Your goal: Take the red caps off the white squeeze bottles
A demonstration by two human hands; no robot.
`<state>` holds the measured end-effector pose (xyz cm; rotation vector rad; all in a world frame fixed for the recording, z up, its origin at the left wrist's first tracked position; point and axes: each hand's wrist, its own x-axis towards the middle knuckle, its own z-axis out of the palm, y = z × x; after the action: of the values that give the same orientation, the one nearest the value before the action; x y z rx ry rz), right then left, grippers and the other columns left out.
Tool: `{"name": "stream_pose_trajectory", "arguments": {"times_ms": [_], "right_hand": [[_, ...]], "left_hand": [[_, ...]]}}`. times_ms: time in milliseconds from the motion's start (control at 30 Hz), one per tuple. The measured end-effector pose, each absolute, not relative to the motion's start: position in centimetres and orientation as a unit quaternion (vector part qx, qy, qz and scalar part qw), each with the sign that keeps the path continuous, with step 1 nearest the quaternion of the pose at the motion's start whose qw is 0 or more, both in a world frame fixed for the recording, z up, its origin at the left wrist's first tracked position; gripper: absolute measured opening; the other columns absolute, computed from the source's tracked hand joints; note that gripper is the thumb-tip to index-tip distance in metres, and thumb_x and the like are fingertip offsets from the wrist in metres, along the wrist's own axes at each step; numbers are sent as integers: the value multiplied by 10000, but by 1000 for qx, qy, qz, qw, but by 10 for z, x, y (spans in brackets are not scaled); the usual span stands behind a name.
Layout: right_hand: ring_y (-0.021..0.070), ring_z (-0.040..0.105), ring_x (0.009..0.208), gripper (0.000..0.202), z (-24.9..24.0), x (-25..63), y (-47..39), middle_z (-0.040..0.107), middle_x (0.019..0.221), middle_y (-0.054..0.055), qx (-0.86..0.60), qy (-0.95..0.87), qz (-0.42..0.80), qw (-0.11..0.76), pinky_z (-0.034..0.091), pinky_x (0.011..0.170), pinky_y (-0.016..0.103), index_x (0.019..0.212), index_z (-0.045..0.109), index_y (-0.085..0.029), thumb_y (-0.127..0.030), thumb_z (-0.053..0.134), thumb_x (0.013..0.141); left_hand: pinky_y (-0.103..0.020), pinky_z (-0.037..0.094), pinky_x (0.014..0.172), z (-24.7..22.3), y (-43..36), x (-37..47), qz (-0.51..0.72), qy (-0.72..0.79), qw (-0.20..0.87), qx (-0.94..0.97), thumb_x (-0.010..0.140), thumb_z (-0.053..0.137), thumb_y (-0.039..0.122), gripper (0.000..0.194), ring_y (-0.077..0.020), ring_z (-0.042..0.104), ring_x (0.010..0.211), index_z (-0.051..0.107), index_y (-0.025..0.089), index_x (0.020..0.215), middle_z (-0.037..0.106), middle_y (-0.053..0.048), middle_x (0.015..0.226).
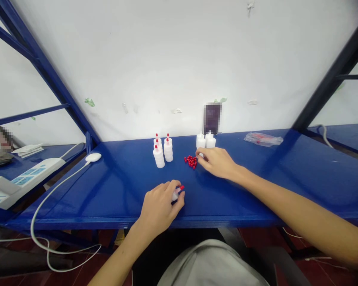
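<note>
My left hand is closed around a small white squeeze bottle with a red tip cap, tilted to the right, near the table's front edge. Most of that bottle is hidden by the fingers. My right hand has its fingers curled together at the front of several white bottles that show no red caps. A bit of white bottle shows between its thumb and index finger. Just left of those fingertips lies a loose pile of small red caps. Several red-capped white bottles stand upright farther left.
A clear plastic bag with red bits inside lies at the back right of the blue table. A dark blurred rectangle leans on the wall. At left are a white puck on a cable and a power strip.
</note>
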<state>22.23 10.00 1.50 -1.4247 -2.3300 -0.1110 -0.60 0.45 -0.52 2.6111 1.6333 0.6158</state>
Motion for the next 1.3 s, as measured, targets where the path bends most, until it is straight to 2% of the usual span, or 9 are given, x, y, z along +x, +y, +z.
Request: {"name": "stream_pose_trajectory", "arguments": {"times_ms": [267,567,667,800,900,967,1067,1167,1300], "right_hand": [[287,676,938,420,10,243,121,725,1094,79,-563,-818,-41,111,423,705,330,1283,608,-296,-368,363,949],[268,672,893,415,12,244,122,731,1036,80,-571,-810,-41,124,422,715,324,1280,619,-274,-342,394,939],[224,657,799,378,17,240,115,732,908,62,-540,-825,-20,164,391,682,292,1214,654,-245,-321,400,946],[160,596,676,322,21,223,89,689,784,35,-386,-901,50,191,361,646,259,1005,672,-195,-355,393,977],[142,555,671,269,18,208,69,660,796,22,-266,-943,97,172,350,631,245,1008,616,-185,-389,444,968],[132,520,665,242,15,200,60,645,829,21,-221,-954,114,167,343,626,242,1006,583,-182,-372,437,974],[120,446,623,236,10,194,55,599,809,12,-204,-956,124,170,320,601,243,917,547,-183,-336,385,993],[114,398,612,206,8,191,55,538,764,-4,-201,-952,151,177,305,589,244,806,489,-190,-274,398,971],[105,375,605,255,8,187,53,460,688,-30,-186,-921,283,193,329,603,243,717,401,-197,-261,382,963]], "left_hand": [[-291,423,684,-5,5,-6,194,520,0,832,965,437,364,174,-185,649,806,560,259,1029,695,21,892],[-284,418,687,-7,6,-6,196,516,-2,834,965,438,362,171,-182,647,811,559,261,1030,694,21,896],[-284,420,688,-6,6,-7,197,518,-1,833,965,442,361,171,-186,652,820,559,260,1037,699,17,903],[-292,424,695,-6,5,-7,201,515,-2,833,963,442,364,193,-192,655,818,549,259,1086,702,10,914],[-300,420,694,-6,5,-8,199,511,-4,836,963,434,349,187,-197,651,818,544,244,1072,695,3,912],[-300,406,668,-6,6,-9,190,508,-7,840,960,426,327,155,-194,635,786,542,229,991,676,3,858],[-297,372,627,-5,7,-9,171,492,-16,853,963,411,307,161,-182,596,720,510,221,869,640,11,784],[-296,352,615,-6,7,-8,164,466,-25,869,975,400,307,187,-174,573,704,483,219,833,628,12,775],[-289,353,606,-7,5,-8,174,442,-20,880,993,384,315,196,-163,568,698,476,215,851,615,9,786]]}}
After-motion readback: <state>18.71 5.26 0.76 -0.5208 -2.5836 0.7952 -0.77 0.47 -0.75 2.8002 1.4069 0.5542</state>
